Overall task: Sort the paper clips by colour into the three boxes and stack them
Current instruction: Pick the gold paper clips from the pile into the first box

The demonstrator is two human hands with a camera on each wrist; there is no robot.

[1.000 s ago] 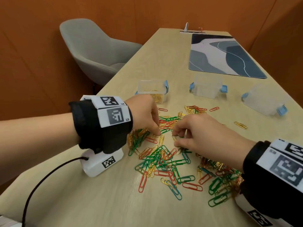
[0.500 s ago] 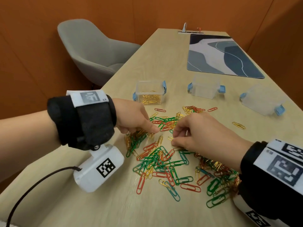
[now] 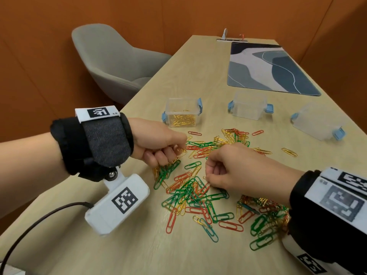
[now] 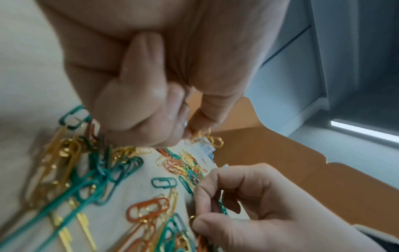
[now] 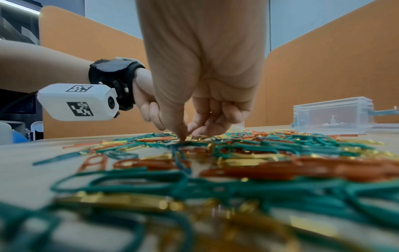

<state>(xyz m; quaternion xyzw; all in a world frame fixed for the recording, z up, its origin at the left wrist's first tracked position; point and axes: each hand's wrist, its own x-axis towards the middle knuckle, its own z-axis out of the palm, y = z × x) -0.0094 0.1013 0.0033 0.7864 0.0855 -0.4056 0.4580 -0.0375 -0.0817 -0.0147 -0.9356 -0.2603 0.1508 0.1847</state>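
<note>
From my head camera I see three clear boxes in a row on the tabletop (image 3: 139,253). The left box (image 3: 182,113) has gold clips in it. The middle box (image 3: 249,106) and the right box (image 3: 317,124) look bare inside, as far as I can tell. The pile of paper clips (image 3: 194,191) lies in front of the boxes, in green, red and gold, too many for me to count.

My left hand (image 3: 158,143) is curled above the pile. Only my left wrist camera shows what it holds: its fingers (image 4: 200,117) pinch a small bunch of gold clips (image 4: 208,139).

My right hand (image 3: 236,171) is down on the pile, with its fingers (image 5: 181,131) pinching at a clip, but I cannot tell which colour.

The tabletop's left edge is close to my left wrist. There is open room near me and behind the boxes, up to a blue mat (image 3: 268,70).
</note>
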